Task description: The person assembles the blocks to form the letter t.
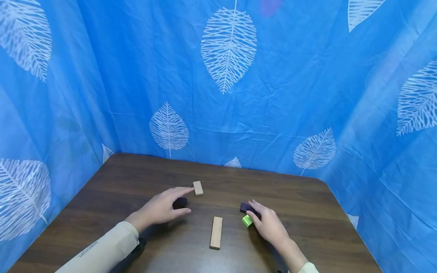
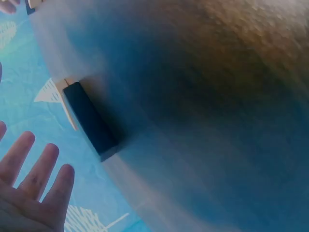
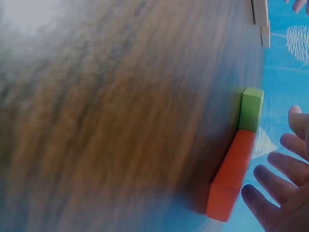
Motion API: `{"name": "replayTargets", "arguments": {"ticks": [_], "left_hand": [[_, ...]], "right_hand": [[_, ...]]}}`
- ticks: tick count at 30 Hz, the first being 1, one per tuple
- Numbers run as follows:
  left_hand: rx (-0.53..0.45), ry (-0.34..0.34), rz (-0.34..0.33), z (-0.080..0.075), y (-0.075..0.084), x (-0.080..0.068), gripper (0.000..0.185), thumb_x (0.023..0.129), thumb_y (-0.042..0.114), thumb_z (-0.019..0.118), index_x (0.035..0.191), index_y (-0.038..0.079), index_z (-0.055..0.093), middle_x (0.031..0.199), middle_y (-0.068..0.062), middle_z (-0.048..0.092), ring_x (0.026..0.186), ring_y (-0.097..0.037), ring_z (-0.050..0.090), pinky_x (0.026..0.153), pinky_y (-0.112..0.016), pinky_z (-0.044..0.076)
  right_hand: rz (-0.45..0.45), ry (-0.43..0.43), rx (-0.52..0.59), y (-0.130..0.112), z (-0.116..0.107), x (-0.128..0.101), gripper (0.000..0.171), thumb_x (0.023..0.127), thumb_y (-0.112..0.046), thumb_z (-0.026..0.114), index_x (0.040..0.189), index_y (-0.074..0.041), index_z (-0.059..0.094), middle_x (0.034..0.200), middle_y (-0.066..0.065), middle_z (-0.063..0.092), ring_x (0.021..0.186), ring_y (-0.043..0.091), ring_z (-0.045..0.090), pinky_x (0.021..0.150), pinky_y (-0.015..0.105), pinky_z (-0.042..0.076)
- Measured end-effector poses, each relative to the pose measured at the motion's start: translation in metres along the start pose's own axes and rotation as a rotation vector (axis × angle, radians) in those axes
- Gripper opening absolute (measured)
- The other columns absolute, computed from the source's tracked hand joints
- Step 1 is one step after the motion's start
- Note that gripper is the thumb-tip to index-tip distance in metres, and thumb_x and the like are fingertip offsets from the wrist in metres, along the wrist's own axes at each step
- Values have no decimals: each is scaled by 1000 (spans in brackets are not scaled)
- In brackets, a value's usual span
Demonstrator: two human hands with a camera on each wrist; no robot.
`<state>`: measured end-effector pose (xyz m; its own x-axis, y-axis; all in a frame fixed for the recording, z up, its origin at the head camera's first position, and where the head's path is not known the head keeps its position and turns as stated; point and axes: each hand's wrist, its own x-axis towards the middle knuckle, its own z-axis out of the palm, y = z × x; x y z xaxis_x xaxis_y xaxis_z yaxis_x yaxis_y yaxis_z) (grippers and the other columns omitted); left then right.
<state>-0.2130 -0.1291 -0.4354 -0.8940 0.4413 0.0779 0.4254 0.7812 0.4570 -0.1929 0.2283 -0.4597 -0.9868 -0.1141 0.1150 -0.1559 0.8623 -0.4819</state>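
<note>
My left hand [image 1: 163,206] is held over the left side of the table, fingers extended. A dark oblong block [image 1: 179,203] lies partly hidden beneath it; the left wrist view shows that dark block [image 2: 91,121] and spread fingers [image 2: 37,169] apart from it. Near the left index fingertip lies a short pale wooden block [image 1: 198,188]; contact cannot be told. My right hand [image 1: 270,226] hovers with loosely bent fingers by a dark block [image 1: 245,207] and a green block [image 1: 247,220]. In the right wrist view a red block [image 3: 231,176] adjoins the green one, with the fingers beside them.
A longer pale wooden block [image 1: 216,232] lies between the hands on the brown wooden table [image 1: 153,167]. Blue curtains [image 1: 218,125] with white leaf prints stand along the table's back and sides.
</note>
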Motion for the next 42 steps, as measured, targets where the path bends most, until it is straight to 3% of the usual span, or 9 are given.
{"name": "replayTargets", "arguments": {"ticks": [9, 20, 27, 31, 35, 42], "left_hand": [[-132, -10, -75, 6, -15, 1, 66, 83, 41, 70, 142, 34, 41, 143, 1, 48, 129, -23, 47, 101, -51, 41], [-198, 4, -127, 13, -31, 2, 56, 82, 35, 72, 134, 30, 52, 136, 2, 53, 120, -21, 52, 95, -48, 44], [-241, 24, -185, 12, -35, 5, 49, 82, 30, 73, 128, 34, 56, 132, 4, 56, 123, -22, 51, 101, -51, 40], [-241, 28, -182, 14, -40, 9, 43, 83, 27, 73, 124, 31, 60, 126, 5, 60, 120, -20, 54, 102, -49, 40], [-225, 33, -160, 14, -43, 13, 37, 83, 24, 72, 119, 29, 63, 122, 5, 62, 117, -20, 56, 101, -49, 41], [-211, 36, -186, 14, -45, 15, 30, 82, 23, 74, 111, 26, 67, 115, 6, 65, 113, -18, 57, 100, -46, 43]], "right_hand": [[20, 56, 70, 17, 6, 9, 35, 89, -25, 66, 121, -12, 66, 126, 10, 63, 121, 32, 56, 100, 49, 42], [78, 67, 87, 22, 6, 15, 23, 82, -21, 73, 104, -15, 73, 111, 7, 69, 110, 30, 62, 95, 49, 45], [143, 10, 82, 22, 3, 19, 22, 82, -25, 73, 103, -18, 74, 116, 11, 67, 114, 35, 58, 95, 53, 43], [205, -38, 86, 23, 1, 22, 24, 83, -28, 72, 105, -20, 73, 118, 13, 66, 115, 37, 57, 94, 55, 42], [251, -58, 96, 22, 0, 25, 23, 83, -28, 72, 104, -22, 74, 118, 13, 66, 111, 33, 58, 93, 54, 43], [279, -77, 113, 22, 1, 27, 22, 83, -28, 72, 103, -22, 74, 117, 13, 66, 101, 25, 59, 86, 46, 47]]}}
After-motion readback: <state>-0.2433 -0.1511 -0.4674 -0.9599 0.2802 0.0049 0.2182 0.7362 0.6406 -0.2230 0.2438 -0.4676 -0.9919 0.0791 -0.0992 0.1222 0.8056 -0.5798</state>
